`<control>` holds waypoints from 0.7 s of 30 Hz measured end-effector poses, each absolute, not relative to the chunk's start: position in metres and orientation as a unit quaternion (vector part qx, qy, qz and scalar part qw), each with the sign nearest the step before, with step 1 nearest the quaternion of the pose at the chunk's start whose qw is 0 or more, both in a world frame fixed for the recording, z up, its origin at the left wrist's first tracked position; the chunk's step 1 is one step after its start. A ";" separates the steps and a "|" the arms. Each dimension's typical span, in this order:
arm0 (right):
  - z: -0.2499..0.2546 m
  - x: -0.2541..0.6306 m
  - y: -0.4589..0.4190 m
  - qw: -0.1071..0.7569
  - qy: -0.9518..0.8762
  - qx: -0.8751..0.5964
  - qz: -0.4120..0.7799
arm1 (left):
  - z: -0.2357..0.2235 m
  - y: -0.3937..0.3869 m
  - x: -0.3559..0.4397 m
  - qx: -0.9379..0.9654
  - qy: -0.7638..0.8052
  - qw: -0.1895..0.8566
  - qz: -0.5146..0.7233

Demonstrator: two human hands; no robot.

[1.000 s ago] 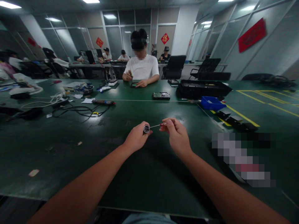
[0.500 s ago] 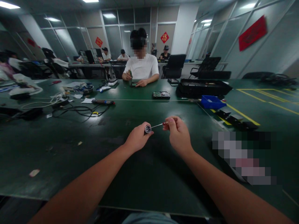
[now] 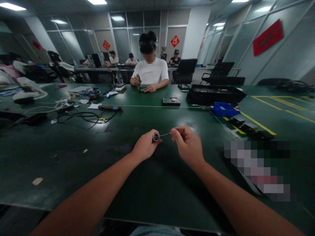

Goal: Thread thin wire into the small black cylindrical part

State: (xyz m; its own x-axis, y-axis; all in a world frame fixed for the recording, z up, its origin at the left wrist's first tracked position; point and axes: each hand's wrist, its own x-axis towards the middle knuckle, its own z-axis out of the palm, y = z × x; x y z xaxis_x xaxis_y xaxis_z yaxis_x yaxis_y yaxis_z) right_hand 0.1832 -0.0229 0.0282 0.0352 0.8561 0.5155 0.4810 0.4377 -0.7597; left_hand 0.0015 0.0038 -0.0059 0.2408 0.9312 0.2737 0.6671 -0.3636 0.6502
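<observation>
My left hand [image 3: 144, 144] is closed around a short black cylinder [image 3: 156, 137], whose round, silver-rimmed end faces me; most of its body is hidden in the fist. In my right hand [image 3: 188, 144] is a thin screwdriver [image 3: 164, 134], pinched between thumb and fingers. Its slim metal shaft points left, with a red part by the fingertips. The shaft's tip reaches the cylinder's end face; how deep it goes I cannot tell. Both hands are held over the green table [image 3: 157, 193].
Ahead lies a hard drive [image 3: 171, 101], with a co-worker [image 3: 151, 72] seated beyond it. Cables [image 3: 86, 118] and a pen-shaped electric tool [image 3: 110, 107] are on the left. A blue bin [image 3: 225, 109], black blocks [image 3: 249, 127] and a black tray [image 3: 216, 94] stand on the right.
My right hand has turned slightly and its fingers have shifted on the screwdriver. The left hand keeps its hold on the cylinder. The whole view has shifted a little.
</observation>
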 end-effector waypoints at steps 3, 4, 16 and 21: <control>0.032 0.185 -0.025 0.493 -0.688 -0.518 0.124 | -0.007 0.004 0.000 0.762 0.528 0.199 0.316; 0.033 0.185 -0.026 0.490 -0.692 -0.518 0.111 | -0.007 0.004 -0.001 0.763 0.528 0.198 0.315; 0.029 0.185 -0.029 0.430 -0.763 -0.463 0.136 | -0.007 0.005 -0.002 0.765 0.529 0.191 0.314; 0.024 0.183 -0.023 0.528 -0.660 -0.447 0.292 | -0.006 0.005 -0.002 0.756 0.542 0.192 0.312</control>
State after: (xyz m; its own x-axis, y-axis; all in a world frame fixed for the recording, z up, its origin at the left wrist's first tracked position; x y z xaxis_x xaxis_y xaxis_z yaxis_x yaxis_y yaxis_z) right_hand 0.1826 -0.0227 0.0240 -0.0423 0.8991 0.4356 0.2818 0.4290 -0.8582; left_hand -0.0020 0.0046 -0.0057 0.2164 0.9398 0.2645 0.7002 -0.3382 0.6287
